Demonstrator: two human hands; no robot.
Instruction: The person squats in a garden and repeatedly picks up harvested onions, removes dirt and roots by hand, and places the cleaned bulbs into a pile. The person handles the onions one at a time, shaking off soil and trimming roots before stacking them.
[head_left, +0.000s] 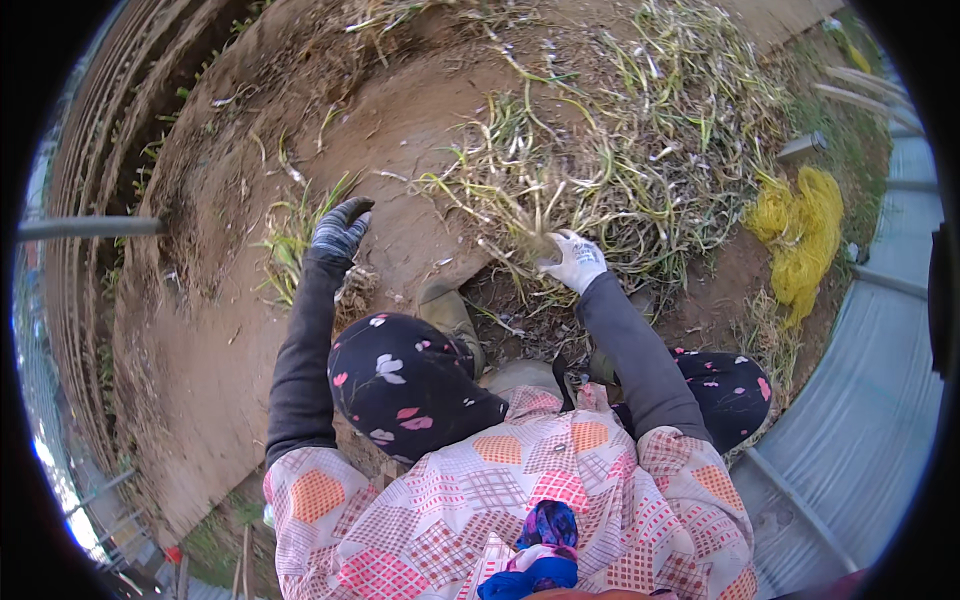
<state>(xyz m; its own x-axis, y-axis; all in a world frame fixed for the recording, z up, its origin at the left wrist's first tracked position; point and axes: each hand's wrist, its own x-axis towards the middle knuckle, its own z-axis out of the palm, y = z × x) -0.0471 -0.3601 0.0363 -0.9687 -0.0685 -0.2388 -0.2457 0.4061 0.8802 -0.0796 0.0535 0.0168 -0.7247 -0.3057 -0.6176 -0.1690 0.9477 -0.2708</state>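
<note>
My left hand (341, 229), in a dark striped glove, hangs with curved, parted fingers and holds nothing. Just beside it a bundle of uprooted onion-like plants (289, 251) lies on the soil, its root clump (356, 292) partly behind my forearm. My right hand (576, 260) wears a white glove bearing print; its thumb and fingers are spread at the near edge of a large heap of similar plants (660, 150). Blurred brown roots (538, 244) show right by those fingertips, and whether they touch is unclear.
Yellow netting (802, 240) lies right of the heap, below a small grey block (802, 146). Translucent sheeting (847, 420) on metal bars curves along the right. Planted furrows (112, 150) run at left, near a grey pipe (90, 228). My boot (450, 315) stands between the plants.
</note>
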